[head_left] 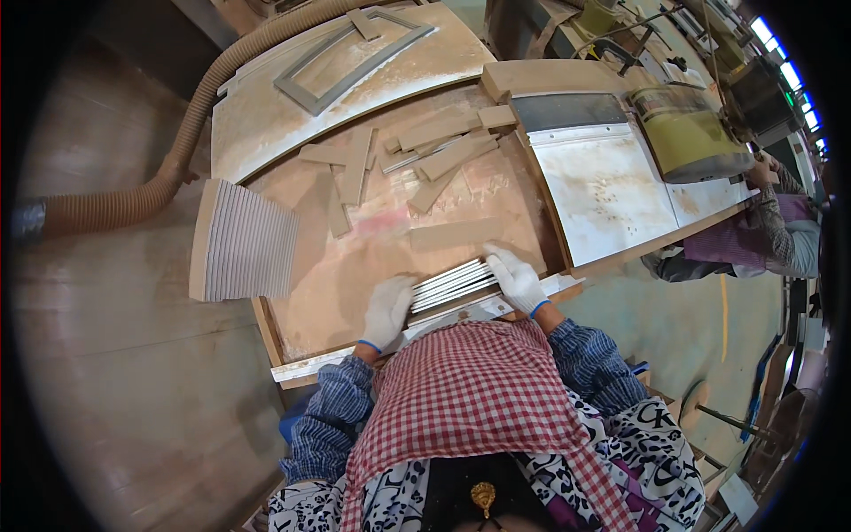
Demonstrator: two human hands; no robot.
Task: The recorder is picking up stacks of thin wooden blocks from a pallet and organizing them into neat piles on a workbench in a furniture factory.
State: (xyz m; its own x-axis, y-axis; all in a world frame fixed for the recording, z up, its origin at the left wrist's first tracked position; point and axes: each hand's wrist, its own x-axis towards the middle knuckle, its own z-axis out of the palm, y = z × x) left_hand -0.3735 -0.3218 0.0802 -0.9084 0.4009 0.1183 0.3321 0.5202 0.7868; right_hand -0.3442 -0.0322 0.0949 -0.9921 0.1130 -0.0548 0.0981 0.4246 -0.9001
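Close in front of me, a bundle of thin flat strips [454, 285] stands on edge with its white edges facing up. My left hand [387, 312], in a white glove, is closed on the left end of this bundle. At the opposite end, my right hand [518, 282], gloved the same way, grips it with the thumb near its top. A single brown strip [456, 232] lies flat just beyond. Farther off, several loose strips [434, 142] are scattered across the wooden tabletop [310, 306], some crossing over others.
At the left table edge stands a tall neat stack of strips [248, 244]. A grey rectangular frame [355, 89] lies on the far board, beside a ribbed hose [191, 115]. To the right is a machine with a yellow-green cover [691, 142]; another person [753, 222] is next to it.
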